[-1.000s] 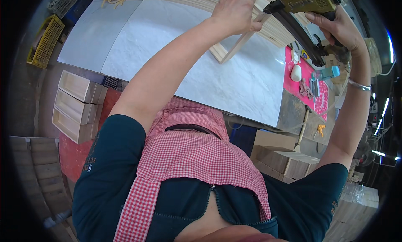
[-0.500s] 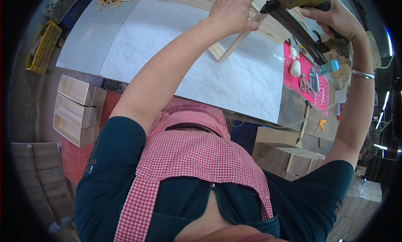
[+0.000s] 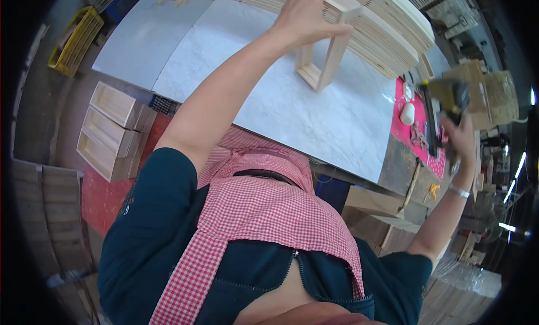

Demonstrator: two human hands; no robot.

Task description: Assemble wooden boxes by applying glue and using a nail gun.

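Note:
My left hand (image 3: 306, 11) grips the top of a small pale wooden frame (image 3: 325, 50) that stands upright on the white marble-patterned tabletop (image 3: 292, 100). Out at the right, away from the frame, my right hand (image 3: 460, 138) holds a yellow-green nail gun (image 3: 443, 108) over the pink mat (image 3: 412, 137) at the table's right end. A bracelet sits on my right wrist.
Stacks of pale wooden slats (image 3: 387, 33) line the far edge of the table. A white object (image 3: 407, 113) lies on the pink mat. Open wooden boxes (image 3: 112, 128) are stacked on the floor at left, a yellow crate (image 3: 76, 41) beyond them, more wooden boxes (image 3: 376, 212) under the table's right side.
My right hand has swung the nail gun away from the frame, down and to the right. My left hand now holds the frame standing upright on the table.

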